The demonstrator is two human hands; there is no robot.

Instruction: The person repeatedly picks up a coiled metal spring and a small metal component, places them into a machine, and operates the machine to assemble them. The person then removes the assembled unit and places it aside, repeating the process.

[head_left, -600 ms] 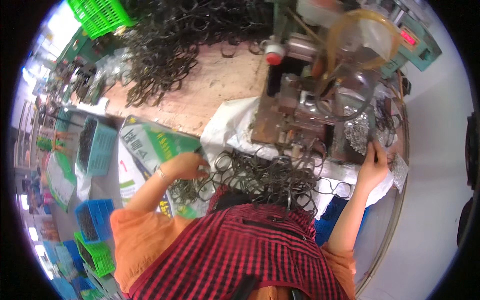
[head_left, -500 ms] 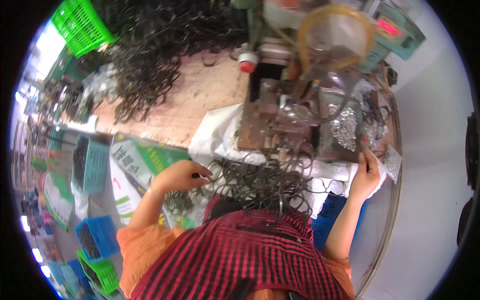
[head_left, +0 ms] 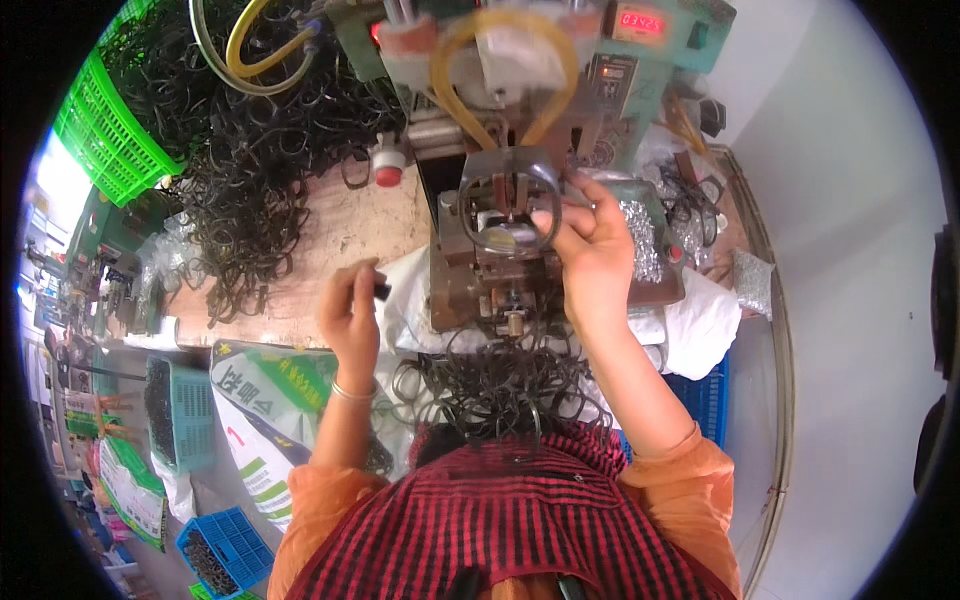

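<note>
My right hand [head_left: 597,245] reaches into the bench press [head_left: 490,270]. Its fingers bend together beside a dark-rimmed round lens or ring [head_left: 510,205] in front of the tooling. Whatever these fingers grip is too small or hidden to name. My left hand [head_left: 350,312] is raised over the bench's front edge, left of the press, with fingers curled. A small black piece [head_left: 383,288] shows at its fingertips; I cannot tell if it is held or worn. Between my forearms, a tangle of dark strap-like loops [head_left: 500,390] lies at my apron.
Small shiny metal parts [head_left: 640,240] fill a tray right of my right hand. A big heap of dark loops [head_left: 230,150] covers the bench's far left. Also around are a red-topped button [head_left: 388,168], a yellow hose [head_left: 570,75], a green basket [head_left: 115,130] and a blue crate [head_left: 228,550].
My right hand has gone from the parts tray's right corner leftward to the press tooling. My left hand has risen from the tangle of loops. The view has swung right.
</note>
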